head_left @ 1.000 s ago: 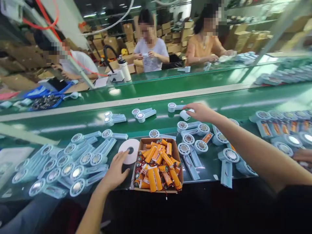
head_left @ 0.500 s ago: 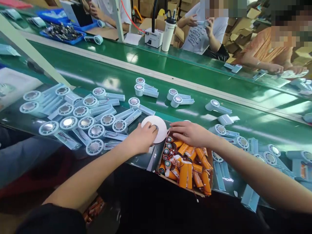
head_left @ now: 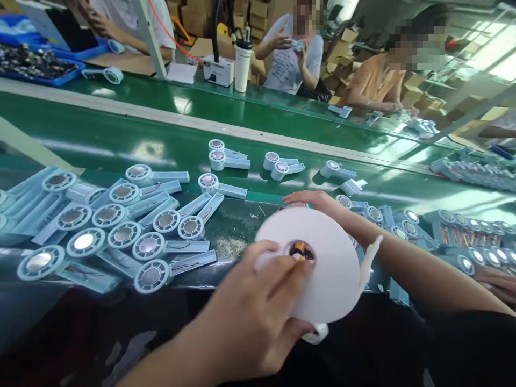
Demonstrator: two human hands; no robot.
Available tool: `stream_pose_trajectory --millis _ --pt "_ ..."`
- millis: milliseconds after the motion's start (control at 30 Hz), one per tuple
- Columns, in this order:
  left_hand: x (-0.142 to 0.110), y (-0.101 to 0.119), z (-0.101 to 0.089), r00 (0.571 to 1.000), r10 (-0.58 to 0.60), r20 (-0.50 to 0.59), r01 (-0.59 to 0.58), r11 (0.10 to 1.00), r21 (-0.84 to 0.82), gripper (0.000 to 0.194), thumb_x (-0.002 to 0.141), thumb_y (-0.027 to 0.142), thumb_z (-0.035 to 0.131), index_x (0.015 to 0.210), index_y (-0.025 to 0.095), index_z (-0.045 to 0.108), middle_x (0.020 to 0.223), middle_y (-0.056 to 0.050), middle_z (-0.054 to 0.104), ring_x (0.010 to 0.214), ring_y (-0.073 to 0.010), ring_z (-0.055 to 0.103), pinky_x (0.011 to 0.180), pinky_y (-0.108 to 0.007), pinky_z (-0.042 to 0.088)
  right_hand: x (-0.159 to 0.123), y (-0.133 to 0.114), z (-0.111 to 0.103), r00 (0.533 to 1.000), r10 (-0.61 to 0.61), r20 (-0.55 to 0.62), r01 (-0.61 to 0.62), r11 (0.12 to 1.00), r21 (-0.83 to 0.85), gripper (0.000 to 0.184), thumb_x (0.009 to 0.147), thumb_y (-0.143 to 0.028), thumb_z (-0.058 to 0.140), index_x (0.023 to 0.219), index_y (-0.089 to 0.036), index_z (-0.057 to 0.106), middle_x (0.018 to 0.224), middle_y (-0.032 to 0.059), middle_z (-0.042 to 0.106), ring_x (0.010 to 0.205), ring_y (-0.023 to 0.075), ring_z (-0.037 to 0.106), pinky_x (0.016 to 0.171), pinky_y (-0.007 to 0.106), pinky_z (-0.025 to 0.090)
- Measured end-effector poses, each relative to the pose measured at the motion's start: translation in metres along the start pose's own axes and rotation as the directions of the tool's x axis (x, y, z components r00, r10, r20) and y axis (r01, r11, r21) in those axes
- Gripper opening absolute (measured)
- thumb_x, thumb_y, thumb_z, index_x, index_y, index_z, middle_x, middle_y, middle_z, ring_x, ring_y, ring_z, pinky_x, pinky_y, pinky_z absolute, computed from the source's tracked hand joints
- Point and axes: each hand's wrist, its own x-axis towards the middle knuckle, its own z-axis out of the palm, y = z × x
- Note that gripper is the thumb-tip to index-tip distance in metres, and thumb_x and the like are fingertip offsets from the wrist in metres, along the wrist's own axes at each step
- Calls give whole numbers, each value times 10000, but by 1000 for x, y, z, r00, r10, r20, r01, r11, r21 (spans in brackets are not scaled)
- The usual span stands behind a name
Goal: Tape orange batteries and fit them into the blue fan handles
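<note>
A large white roll of tape [head_left: 330, 274] is tilted up in front of me, a loose strip hanging off its right side. My left hand [head_left: 262, 301] grips it, fingers at the centre hole and thumb below the lower rim. Behind the roll's upper edge my right hand [head_left: 316, 199] reaches across with its visible fingers stretched out; the rest of that hand is hidden. Orange battery packs [head_left: 299, 248] show through the hole, while the box around them is covered by the roll.
Pale blue fan housings [head_left: 108, 213] with handles crowd the left bench; more stand on the green conveyor belt [head_left: 169, 129] and to the right. Across the belt are a white tumbler [head_left: 242, 67], a blue tray [head_left: 60, 75] of dark parts and several co-workers. Another person's hand [head_left: 497, 279] shows at the right edge.
My left hand has lifted the white roll off the bench and brought it nearer, over the battery box. My right hand stays beyond the box. The view has shifted right.
</note>
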Motion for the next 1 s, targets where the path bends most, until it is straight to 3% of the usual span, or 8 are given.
stream_pose_trajectory --millis 100,200,333,433,567,767,900,1000 --pt "22 12 64 986 32 161 -22 998 -64 613 1023 484 625 1496 98 585 1363 -187 704 1308 -389 596 1190 -650 484 -27 10 -20 977 153 -148 -163 985 -60 397 1032 -483 547 1175 -240 828 1272 85 813 1193 299 766 1014 452 642" --pt "30 7 93 969 20 247 3 996 -93 667 1023 548 635 1544 141 550 1451 -177 684 1423 -391 553 1259 -754 347 -69 28 -44 950 233 -208 -261 958 -119 398 1009 -486 551 1157 -245 832 1243 81 822 1172 306 772 1014 473 640" --pt "16 -20 72 973 17 230 20 987 -159 698 964 620 700 1544 252 579 1561 -157 620 1513 -360 509 1311 -679 314 -120 63 -71 914 308 -263 -367 905 -214 388 1013 -464 537 1192 -272 823 1237 57 825 1169 303 772 1025 462 631" --pt "23 -66 42 968 -237 85 244 967 -75 449 1044 531 559 1373 265 708 1412 -116 727 1325 -284 673 1203 -489 515 -124 95 -86 890 392 -235 -454 816 -359 415 1033 -355 501 1334 -230 758 1378 80 768 1315 297 702 1165 448 538" --pt "100 -142 34 865 -500 38 486 855 182 509 991 587 487 1249 239 754 1283 -90 782 1222 -314 711 1110 -452 570 -89 150 -112 824 551 -130 -535 684 -495 553 945 -134 535 1490 -139 623 1567 157 622 1477 335 557 1236 469 436" --pt "243 -183 113 794 -515 324 342 818 463 770 939 582 515 1577 151 542 1675 -173 493 1539 -405 439 1267 -553 385 -61 218 -143 766 638 76 -541 705 -458 698 718 -108 769 1407 -179 680 1417 147 705 1171 316 733 951 361 585" --pt "274 -193 157 652 -621 436 315 744 590 881 883 630 622 1665 267 441 1772 -134 344 1608 -524 242 1162 -676 447 -72 230 -144 795 595 119 -481 737 -474 836 620 -105 866 1420 -150 625 1399 181 701 1263 381 679 1004 416 571" --pt "273 -196 161 700 -556 449 237 773 588 700 905 448 656 1564 227 582 1642 -139 535 1578 -466 340 1246 -575 397 -83 216 -150 816 573 77 -466 730 -500 740 646 -116 885 1337 -132 623 1327 202 720 1297 402 649 1049 434 540"
